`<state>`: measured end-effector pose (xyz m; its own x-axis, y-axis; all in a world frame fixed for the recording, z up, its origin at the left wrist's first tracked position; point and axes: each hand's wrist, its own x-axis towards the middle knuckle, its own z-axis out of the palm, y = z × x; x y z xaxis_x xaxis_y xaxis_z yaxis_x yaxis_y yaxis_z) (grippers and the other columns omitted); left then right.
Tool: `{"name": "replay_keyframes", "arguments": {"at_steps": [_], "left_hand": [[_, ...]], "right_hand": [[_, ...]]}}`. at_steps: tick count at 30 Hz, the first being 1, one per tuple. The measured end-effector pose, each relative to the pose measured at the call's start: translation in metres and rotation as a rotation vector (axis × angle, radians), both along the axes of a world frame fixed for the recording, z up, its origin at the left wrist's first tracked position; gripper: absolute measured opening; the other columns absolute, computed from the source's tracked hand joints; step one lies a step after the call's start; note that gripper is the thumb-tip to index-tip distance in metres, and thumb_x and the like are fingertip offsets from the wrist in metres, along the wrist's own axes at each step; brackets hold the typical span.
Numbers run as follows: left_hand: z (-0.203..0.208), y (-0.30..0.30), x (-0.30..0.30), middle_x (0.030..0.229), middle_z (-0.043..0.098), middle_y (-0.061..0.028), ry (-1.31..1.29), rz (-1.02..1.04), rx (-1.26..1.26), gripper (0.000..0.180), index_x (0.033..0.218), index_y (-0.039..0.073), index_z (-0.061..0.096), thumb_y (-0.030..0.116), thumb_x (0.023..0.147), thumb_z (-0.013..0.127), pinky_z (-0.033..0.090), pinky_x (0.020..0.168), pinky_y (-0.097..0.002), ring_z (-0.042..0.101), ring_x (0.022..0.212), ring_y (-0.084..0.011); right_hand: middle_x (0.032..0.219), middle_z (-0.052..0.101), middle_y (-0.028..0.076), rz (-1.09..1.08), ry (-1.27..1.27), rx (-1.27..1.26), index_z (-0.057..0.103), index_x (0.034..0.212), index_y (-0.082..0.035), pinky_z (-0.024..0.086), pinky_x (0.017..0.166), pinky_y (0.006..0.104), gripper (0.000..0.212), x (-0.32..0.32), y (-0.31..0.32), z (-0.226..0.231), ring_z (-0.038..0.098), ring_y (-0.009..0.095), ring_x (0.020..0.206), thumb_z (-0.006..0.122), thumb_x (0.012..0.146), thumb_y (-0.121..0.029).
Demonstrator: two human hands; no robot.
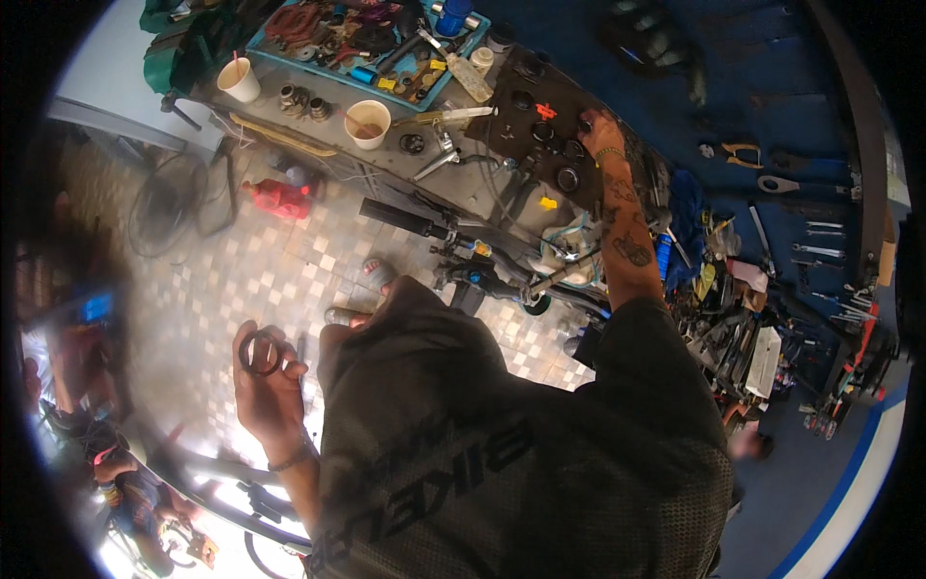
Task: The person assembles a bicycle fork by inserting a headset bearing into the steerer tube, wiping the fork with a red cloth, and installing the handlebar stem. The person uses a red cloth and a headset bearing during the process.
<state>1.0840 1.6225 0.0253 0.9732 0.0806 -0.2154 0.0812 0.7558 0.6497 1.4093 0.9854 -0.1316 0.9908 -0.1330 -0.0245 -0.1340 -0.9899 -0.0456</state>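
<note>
My left hand (268, 396) is raised over the tiled floor at the left, its fingers closed around a thin dark ring (260, 351). At the back of the workbench, my right hand (605, 137) reaches down onto a dark mat (521, 121). Its fingers are curled at a small dark piece that I cannot make out. Black rings (568, 179) lie on the mat just in front of that hand, beside a small red-orange piece (545, 112) and a yellow one (549, 204).
Paper cups (367, 124) and a blue tray (318, 60) of parts stand on the workbench (289, 121). A bicycle handlebar (415, 220) lies between me and the bench. Tools (820, 251) hang on the blue wall. A red bottle (280, 198) is below the bench.
</note>
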Motion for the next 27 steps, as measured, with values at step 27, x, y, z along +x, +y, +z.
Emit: {"name": "replay_keyframes", "arguments": {"at_steps": [27], "left_hand": [[-0.009,-0.032,0.057,0.144,0.058,-0.0186,0.079,-0.063,0.03,0.06,0.151,-0.007,0.044,0.026,0.105,0.065,0.055,0.106,-0.0461,0.062,0.129,-0.0294]], "right_hand": [[0.152,0.055,0.02,0.976,-0.194,1.173,0.062,0.142,0.001,0.043,0.115,0.0461,0.045,-0.207,0.427,0.156,0.052,0.039,0.14,0.064,0.101,-0.018]]}}
